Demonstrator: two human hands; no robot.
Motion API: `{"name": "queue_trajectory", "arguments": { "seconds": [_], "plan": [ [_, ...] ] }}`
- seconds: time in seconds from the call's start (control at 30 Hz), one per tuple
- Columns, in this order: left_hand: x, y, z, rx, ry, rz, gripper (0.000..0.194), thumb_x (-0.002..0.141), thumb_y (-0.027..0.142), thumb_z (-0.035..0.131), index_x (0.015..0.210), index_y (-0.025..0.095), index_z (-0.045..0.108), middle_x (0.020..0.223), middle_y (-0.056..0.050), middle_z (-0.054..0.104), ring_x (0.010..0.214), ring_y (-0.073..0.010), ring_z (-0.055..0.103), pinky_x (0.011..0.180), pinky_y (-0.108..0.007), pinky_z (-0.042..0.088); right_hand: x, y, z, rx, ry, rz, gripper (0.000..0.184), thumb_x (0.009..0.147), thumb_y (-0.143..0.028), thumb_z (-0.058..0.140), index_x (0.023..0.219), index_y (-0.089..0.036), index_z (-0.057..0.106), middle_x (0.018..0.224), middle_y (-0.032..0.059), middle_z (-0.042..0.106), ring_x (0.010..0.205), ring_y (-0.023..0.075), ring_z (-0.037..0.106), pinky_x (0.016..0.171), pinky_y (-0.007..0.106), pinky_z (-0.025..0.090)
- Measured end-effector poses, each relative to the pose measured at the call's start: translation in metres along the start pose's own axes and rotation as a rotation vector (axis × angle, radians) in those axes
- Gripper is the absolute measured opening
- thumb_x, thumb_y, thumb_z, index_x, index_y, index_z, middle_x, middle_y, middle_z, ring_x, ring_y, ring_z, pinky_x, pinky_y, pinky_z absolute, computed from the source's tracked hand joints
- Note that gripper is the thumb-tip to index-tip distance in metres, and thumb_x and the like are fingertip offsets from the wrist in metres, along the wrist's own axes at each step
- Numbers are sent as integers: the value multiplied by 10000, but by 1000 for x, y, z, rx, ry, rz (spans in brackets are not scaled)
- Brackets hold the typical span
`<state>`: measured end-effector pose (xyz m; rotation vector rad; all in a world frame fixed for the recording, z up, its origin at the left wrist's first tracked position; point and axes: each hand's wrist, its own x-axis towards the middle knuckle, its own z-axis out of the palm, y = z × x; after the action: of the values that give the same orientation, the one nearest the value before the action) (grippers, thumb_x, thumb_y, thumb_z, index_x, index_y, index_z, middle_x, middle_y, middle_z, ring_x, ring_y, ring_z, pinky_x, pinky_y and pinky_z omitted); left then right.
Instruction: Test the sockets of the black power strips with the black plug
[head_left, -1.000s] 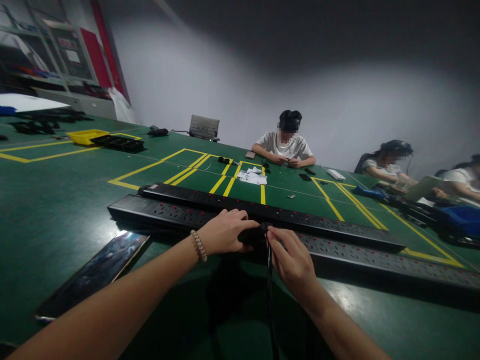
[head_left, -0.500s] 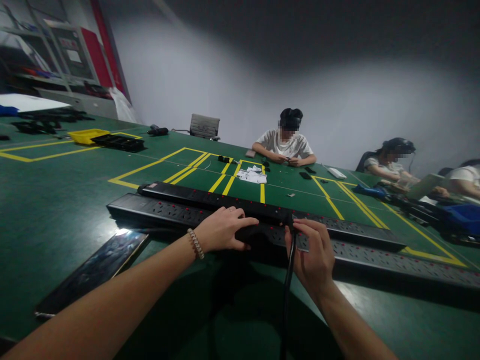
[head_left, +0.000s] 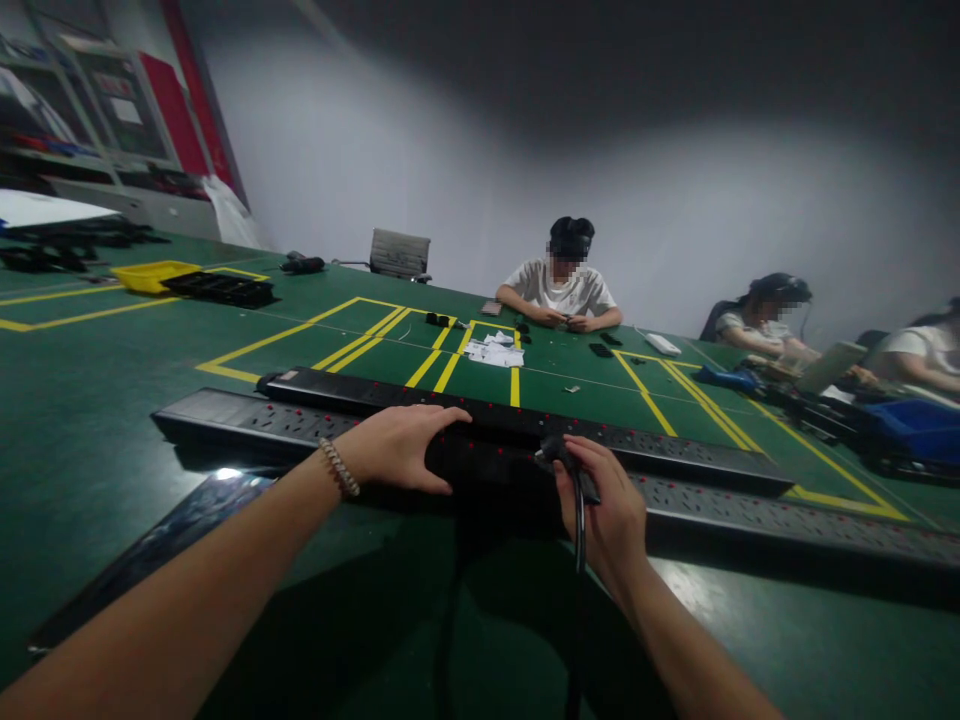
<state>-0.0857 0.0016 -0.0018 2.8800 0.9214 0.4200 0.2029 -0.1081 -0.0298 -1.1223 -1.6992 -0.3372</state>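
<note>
A long black power strip [head_left: 750, 510], with rows of sockets and small red dots, lies across the table before me. My left hand [head_left: 394, 447] is closed over its middle, fingers across the top and thumb on the near side. In my right hand [head_left: 607, 500] is a black plug [head_left: 553, 450] with metal pins, pinched between thumb and fingers just above the sockets. The plug's black cord [head_left: 580, 530] hangs down towards the near edge of the view. Behind runs a second black power strip [head_left: 352, 390], parallel to the first.
A phone [head_left: 157, 550] lies at the left, partly behind my left forearm. Beyond the strips are white papers [head_left: 495, 350], a yellow tray [head_left: 154, 277] and a black tray [head_left: 221, 288]. A co-worker [head_left: 562, 290] sits opposite; others sit at the right near a blue bin [head_left: 911, 428].
My right hand first moved right with the plug, along the strip; now the plug is tilted, its pins showing. My left hand and the near strip have shifted left. The view has turned slightly.
</note>
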Motion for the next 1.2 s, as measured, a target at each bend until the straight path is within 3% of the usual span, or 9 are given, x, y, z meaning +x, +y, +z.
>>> {"name": "queue_trajectory", "arguments": {
  "seconds": [0.17, 0.3, 0.73, 1.2],
  "plan": [
    [6, 23, 11, 28, 40, 26, 945, 750, 674, 697, 1496, 190, 378, 1219, -141, 668, 1090, -320, 647, 944, -438, 483, -4, -9, 15, 80, -93, 0, 238, 924, -166, 636, 1159, -202, 649, 1190, 114, 717, 1096, 236, 702, 966, 435, 600],
    [11, 38, 23, 74, 56, 38, 975, 781, 618, 685, 1542, 158, 283, 1198, -160, 662, 1052, -337, 642, 899, -450, 485, -3, -16, 19, 93, -128, -30, 266, 932, -132, 624, 1187, -202, 650, 1223, 118, 709, 1118, 228, 697, 974, 425, 600],
    [10, 38, 26, 128, 72, 47, 949, 827, 562, 657, 1556, 148, 211, 1228, -162, 633, 1046, -332, 628, 877, -436, 474, 1, -20, 20, 90, -182, -79, 292, 929, -97, 614, 1204, -187, 653, 1229, 133, 708, 1122, 227, 703, 951, 403, 616],
    [11, 37, 28, 100, 85, 61, 833, 833, 547, 650, 1505, 165, 340, 1189, -143, 642, 1069, -327, 618, 909, -442, 473, 6, -26, 23, 30, -296, -149, 291, 949, -82, 558, 1208, -160, 664, 1216, 166, 700, 1133, 265, 692, 950, 442, 615]
  ]
}}
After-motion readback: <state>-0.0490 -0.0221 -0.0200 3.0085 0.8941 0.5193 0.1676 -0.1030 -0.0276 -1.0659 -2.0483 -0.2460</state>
